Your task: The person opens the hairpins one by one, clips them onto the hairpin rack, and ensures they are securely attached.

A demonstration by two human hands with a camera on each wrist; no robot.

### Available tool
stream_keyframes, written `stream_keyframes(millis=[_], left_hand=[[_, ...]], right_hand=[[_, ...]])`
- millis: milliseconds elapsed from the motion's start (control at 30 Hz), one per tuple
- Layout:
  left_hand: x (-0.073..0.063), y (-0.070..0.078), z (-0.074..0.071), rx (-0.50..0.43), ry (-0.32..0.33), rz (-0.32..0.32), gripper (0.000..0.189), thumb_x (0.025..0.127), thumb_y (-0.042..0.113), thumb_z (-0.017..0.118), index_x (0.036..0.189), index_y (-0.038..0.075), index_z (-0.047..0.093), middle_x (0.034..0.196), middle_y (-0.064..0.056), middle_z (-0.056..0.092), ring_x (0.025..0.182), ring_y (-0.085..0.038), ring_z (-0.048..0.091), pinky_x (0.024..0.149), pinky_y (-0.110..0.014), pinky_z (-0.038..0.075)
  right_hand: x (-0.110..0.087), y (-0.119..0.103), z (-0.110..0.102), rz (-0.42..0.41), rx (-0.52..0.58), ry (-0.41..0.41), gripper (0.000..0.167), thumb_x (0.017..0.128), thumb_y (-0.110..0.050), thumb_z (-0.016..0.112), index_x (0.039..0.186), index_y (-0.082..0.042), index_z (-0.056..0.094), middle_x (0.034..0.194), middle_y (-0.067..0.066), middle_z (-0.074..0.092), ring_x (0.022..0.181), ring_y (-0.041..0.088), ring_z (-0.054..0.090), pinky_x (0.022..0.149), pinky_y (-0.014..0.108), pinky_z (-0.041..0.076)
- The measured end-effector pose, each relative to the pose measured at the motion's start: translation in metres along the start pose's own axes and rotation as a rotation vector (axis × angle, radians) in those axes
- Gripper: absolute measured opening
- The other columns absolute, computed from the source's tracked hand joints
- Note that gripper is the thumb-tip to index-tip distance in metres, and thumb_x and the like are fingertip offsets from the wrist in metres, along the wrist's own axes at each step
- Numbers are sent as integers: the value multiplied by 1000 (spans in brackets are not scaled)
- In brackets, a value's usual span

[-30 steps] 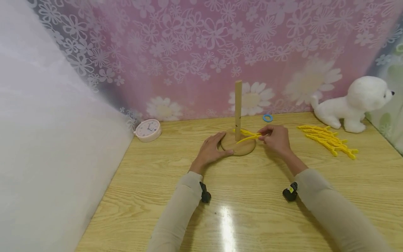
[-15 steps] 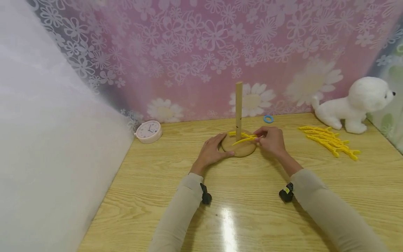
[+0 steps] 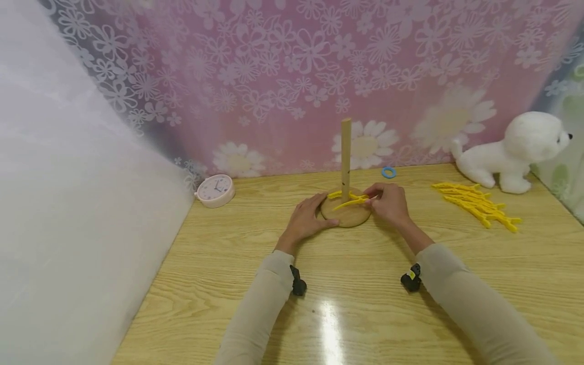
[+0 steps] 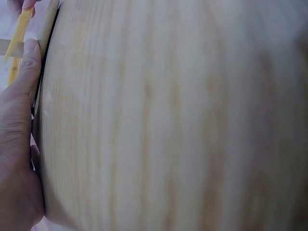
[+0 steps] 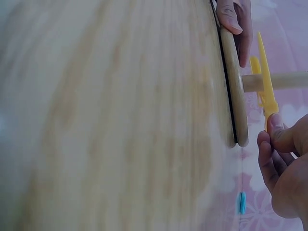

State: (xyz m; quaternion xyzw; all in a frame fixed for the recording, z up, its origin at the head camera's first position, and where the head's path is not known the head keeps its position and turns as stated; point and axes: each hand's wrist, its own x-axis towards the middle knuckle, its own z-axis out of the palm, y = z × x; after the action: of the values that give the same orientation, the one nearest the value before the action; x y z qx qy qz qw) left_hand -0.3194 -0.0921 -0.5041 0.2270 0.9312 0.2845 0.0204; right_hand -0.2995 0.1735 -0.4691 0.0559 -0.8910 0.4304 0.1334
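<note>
A round wooden base (image 3: 350,219) with an upright wooden post (image 3: 345,157) stands on the table. My left hand (image 3: 304,219) holds its left edge, thumb toward me and fingers along the far side. My right hand (image 3: 390,204), at the base's right, pinches a yellow forked plastic piece (image 3: 355,202) between thumb and fingertips. One prong passes in front of the post and the other behind it. From the right wrist view, the yellow piece (image 5: 267,91) sits above the base, level with the lower part of the post.
Several similar yellow forked pieces (image 3: 479,205) lie in a pile to the right. Behind the right hand is a blue ring (image 3: 389,172). A white plush dog (image 3: 520,152) sits at the back right, a pink clock (image 3: 216,189) at the back left. A flowered curtain (image 3: 283,91) hangs behind.
My right hand has moved left, sliding the yellow forked piece further around the post, so its prongs reach past the post's left side. The left hand has stayed on the base.
</note>
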Motion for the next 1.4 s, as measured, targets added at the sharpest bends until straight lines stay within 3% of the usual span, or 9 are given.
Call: stream_keyframes(millis=[333, 733, 1133, 1400], left_hand=[[0, 1, -1, 6, 8, 0, 99, 86, 75, 68, 166, 29, 31, 168, 4, 34, 154, -19, 32, 129, -40, 18], [2, -1, -1, 14, 13, 1, 99, 86, 74, 69, 165, 30, 32, 168, 3, 34, 154, -18, 32, 129, -42, 19], [-1, 1, 2, -11, -1, -15, 99, 85, 74, 69, 165, 31, 31, 169, 4, 32, 156, -18, 29, 129, -42, 17], [-1, 3, 0, -21, 30, -12, 98, 85, 73, 71, 165, 29, 33, 167, 2, 36, 154, -22, 33, 128, -43, 20]], right_hand=[[1, -1, 4, 15, -16, -27, 19, 89, 0, 81, 108, 0, 78, 100, 19, 76, 78, 30, 69, 68, 44, 60], [2, 3, -1, 5, 10, -72, 26, 91, 0, 79, 117, 0, 77, 115, 23, 73, 66, 21, 63, 52, 25, 50], [-5, 8, -4, 95, 224, -147, 35, 98, 0, 71, 132, 2, 68, 120, 25, 70, 71, 20, 70, 58, 23, 57], [-6, 7, -9, 152, 341, -179, 38, 100, -2, 68, 138, 2, 63, 132, 23, 66, 77, 20, 70, 66, 28, 61]])
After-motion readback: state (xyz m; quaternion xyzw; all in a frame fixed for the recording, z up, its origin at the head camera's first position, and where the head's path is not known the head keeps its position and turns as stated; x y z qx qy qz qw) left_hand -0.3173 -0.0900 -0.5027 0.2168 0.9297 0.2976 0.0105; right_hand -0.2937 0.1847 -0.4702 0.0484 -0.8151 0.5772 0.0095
